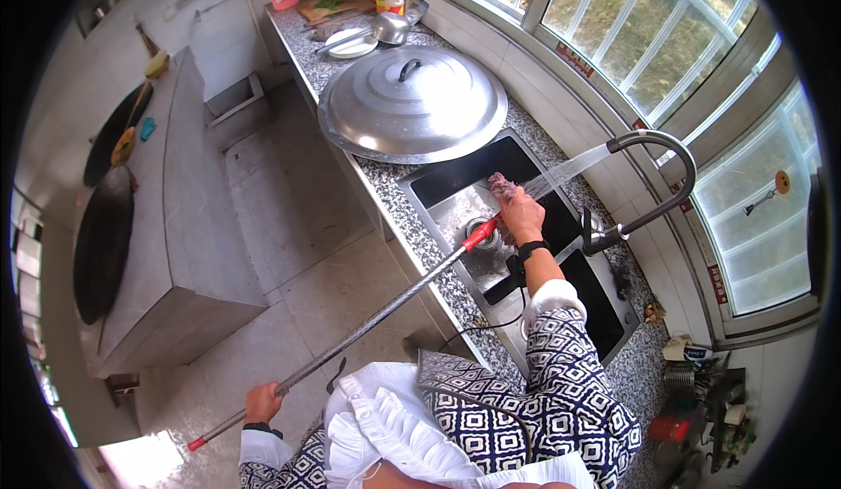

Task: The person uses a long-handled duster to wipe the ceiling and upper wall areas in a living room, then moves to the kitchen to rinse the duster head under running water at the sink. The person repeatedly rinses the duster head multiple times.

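Note:
My left hand (264,402) is closed round the lower part of a long metal mop pole (368,333), near its red end cap. Over the double sink (441,225), my right hand (523,216) grips the pinkish mop head (502,187) by the red socket at the pole's other end. Water runs from the curved dark faucet (683,154) and lands on the mop head and the back of that hand. The pole slants from the sink across the counter edge to the lower left. Below the mop head lies the sink drain, partly hidden.
A large domed metal lid (420,105) overlaps the sink's far edge. Beyond it are a metal ladle (390,28), a white plate (352,44) and a cutting board (334,7). A concrete stove (190,239) with woks stands left. Utensils (729,417) hang at the right.

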### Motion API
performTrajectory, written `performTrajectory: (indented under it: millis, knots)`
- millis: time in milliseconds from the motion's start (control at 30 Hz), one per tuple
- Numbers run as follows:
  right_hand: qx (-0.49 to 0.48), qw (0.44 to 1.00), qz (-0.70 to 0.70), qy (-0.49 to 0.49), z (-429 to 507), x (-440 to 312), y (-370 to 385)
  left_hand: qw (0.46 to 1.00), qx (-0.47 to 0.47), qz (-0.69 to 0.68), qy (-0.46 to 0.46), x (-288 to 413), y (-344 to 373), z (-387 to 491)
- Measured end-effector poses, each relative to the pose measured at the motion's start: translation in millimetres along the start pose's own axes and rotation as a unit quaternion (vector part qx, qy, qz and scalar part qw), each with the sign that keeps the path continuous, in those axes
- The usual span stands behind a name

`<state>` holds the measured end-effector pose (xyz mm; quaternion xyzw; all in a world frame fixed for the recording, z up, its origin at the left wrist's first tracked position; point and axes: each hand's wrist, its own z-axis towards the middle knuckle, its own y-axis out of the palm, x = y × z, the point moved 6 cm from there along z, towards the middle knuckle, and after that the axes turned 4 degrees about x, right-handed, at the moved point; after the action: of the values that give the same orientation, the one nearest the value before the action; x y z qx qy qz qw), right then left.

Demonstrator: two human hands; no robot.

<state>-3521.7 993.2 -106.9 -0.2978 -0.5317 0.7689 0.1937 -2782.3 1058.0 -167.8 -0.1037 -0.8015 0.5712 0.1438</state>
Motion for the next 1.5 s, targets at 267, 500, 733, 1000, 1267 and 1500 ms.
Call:
performTrajectory:
  millis: [267,500,733,1000,1267,1500]
  knots:
    - [-0.187,0.738,0.601,0.245,-20.2,54.1,50.7,0.999,-0.006,-0.035,0.0,-7.8,5.4,-29.7]
    - [-0.349,0.58,0.641,0.363,-38.0,48.0,92.0,0.999,-0.029,-0.008,-0.043,-7.5,2.8,-37.5]
    - [0.079,0.806,0.515,0.28,-34.2,84.7,104.7,0.996,-0.054,-0.05,-0.041,-2.1,18.2,-44.3]
    - [-0.008,0.986,0.103,0.133,-47.7,113.9,46.2,0.998,-0.051,0.008,-0.026,-2.4,18.2,-37.9]
    - [-0.359,0.604,0.666,0.251,-8.4,65.7,88.1,0.999,-0.025,0.036,-0.02,-4.1,-8.8,-24.2]
    - [-0.22,0.944,0.166,0.179,2.0,87.8,80.6,0.996,-0.055,0.058,-0.042,-8.9,-23.4,-26.4]
